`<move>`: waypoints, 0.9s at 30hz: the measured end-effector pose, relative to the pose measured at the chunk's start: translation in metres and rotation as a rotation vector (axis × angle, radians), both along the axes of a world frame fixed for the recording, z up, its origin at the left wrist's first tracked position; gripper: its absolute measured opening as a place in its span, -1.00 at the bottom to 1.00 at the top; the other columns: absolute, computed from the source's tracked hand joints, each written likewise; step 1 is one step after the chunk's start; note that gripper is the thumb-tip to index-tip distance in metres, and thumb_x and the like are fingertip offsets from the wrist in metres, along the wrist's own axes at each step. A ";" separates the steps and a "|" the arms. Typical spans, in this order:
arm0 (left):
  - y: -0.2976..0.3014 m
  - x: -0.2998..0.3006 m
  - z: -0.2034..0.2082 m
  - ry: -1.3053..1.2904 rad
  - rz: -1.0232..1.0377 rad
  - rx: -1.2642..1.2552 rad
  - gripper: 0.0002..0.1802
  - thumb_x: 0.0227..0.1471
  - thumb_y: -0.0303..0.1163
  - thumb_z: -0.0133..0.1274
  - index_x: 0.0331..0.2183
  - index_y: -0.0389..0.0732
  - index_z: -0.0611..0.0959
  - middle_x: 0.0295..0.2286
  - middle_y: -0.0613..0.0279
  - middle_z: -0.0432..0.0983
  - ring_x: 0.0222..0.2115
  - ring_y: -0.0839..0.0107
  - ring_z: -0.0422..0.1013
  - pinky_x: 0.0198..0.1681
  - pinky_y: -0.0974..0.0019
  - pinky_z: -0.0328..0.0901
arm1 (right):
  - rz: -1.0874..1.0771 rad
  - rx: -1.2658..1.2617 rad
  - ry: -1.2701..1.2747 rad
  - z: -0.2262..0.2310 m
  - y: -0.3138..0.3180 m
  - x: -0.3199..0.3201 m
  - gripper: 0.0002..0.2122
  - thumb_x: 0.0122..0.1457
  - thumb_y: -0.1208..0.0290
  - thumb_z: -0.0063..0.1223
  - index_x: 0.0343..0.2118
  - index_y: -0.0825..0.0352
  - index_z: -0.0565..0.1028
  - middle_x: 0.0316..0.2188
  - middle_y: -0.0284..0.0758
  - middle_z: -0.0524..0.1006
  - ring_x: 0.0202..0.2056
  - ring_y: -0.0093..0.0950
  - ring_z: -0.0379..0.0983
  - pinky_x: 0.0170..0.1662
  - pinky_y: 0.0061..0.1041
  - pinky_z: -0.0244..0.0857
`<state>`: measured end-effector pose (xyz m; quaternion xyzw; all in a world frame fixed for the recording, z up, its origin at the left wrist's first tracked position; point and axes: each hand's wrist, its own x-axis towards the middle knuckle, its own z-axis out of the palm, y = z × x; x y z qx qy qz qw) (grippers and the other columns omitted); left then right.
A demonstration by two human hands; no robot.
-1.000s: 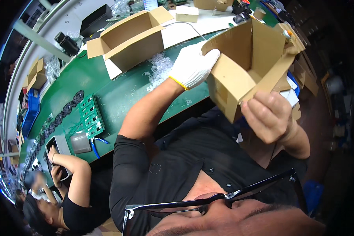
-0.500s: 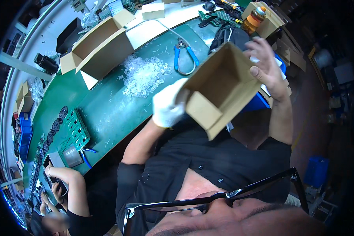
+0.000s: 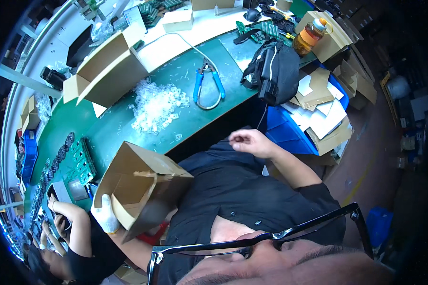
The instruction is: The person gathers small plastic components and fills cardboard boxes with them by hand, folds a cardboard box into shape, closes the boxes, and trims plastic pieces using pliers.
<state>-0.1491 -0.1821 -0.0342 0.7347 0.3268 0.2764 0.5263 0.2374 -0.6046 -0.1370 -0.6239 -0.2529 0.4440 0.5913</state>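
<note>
My left hand (image 3: 105, 214), in a white glove, is shut on the edge of an empty brown cardboard box (image 3: 128, 166). The box is tilted with its mouth toward me, beside the bench's front edge. Its far side and the fingers behind the wall are hidden. My bare right hand (image 3: 253, 142) hovers in front of my body with its fingers curled in, and no object shows in it. A heap of small clear plastic pieces (image 3: 157, 107) lies on the green bench mat (image 3: 123, 137). Blue-handled cutting pliers (image 3: 208, 85) rest to the right of the heap.
An open carton (image 3: 114, 78) stands behind the heap. At right are a black bag (image 3: 273, 69), a bottle of amber liquid (image 3: 310, 38) and a blue bin (image 3: 290, 135) full of cardboard and paper. Green circuit boards (image 3: 83, 161) and a co-worker's arm (image 3: 78, 223) are at left.
The box has swung from the right of centre down to the lower left in my left hand. My right hand has left the box's side, dropped toward my body and curled its fingers.
</note>
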 end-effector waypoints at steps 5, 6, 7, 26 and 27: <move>-0.062 0.038 -0.028 0.007 0.045 0.086 -0.63 0.37 -0.37 0.22 0.04 -0.48 0.71 -0.11 0.03 0.73 -0.10 0.32 0.60 0.06 0.24 0.46 | -0.068 -0.019 0.259 0.013 0.031 0.015 -0.42 0.43 -0.12 0.13 0.17 0.39 0.61 0.02 -0.22 0.69 0.04 -0.31 0.61 0.18 -0.30 0.42; -0.067 0.045 -0.027 0.036 -0.001 0.121 -0.63 0.37 -0.36 0.23 0.03 -0.48 0.72 -0.11 0.03 0.73 -0.10 0.32 0.60 0.06 0.24 0.46 | -0.072 -0.026 0.261 0.013 0.026 0.024 -0.42 0.43 -0.12 0.13 0.17 0.39 0.61 0.02 -0.22 0.69 0.04 -0.31 0.61 0.18 -0.30 0.42; -0.078 0.056 -0.019 0.031 -0.021 0.147 -0.65 0.36 -0.36 0.23 0.00 -0.47 0.73 -0.14 0.03 0.74 -0.12 0.30 0.62 0.04 0.24 0.46 | 0.084 -0.175 -0.028 0.013 0.019 0.035 -0.47 0.41 -0.08 0.16 0.11 0.37 0.65 -0.04 -0.19 0.72 -0.01 -0.32 0.63 0.14 -0.30 0.44; -0.139 0.182 -0.039 0.019 -0.464 0.792 -0.75 0.13 -0.43 0.36 -0.11 -0.11 0.81 -0.33 0.12 0.72 -0.35 0.10 0.64 -0.26 0.13 0.52 | -0.651 -0.529 -1.327 -0.009 -0.066 0.162 -0.62 0.13 0.19 0.43 -0.04 0.26 0.70 0.09 -0.14 0.62 0.19 -0.05 0.41 0.33 -0.09 0.27; -0.140 0.187 -0.037 -0.030 -0.454 0.747 -0.76 0.14 -0.42 0.36 -0.11 -0.12 0.81 -0.34 0.11 0.71 -0.36 0.09 0.63 -0.27 0.12 0.52 | -0.658 -0.499 -1.237 -0.013 -0.077 0.174 -0.62 0.12 0.19 0.43 -0.03 0.26 0.70 0.11 -0.13 0.61 0.22 -0.04 0.39 0.34 -0.08 0.26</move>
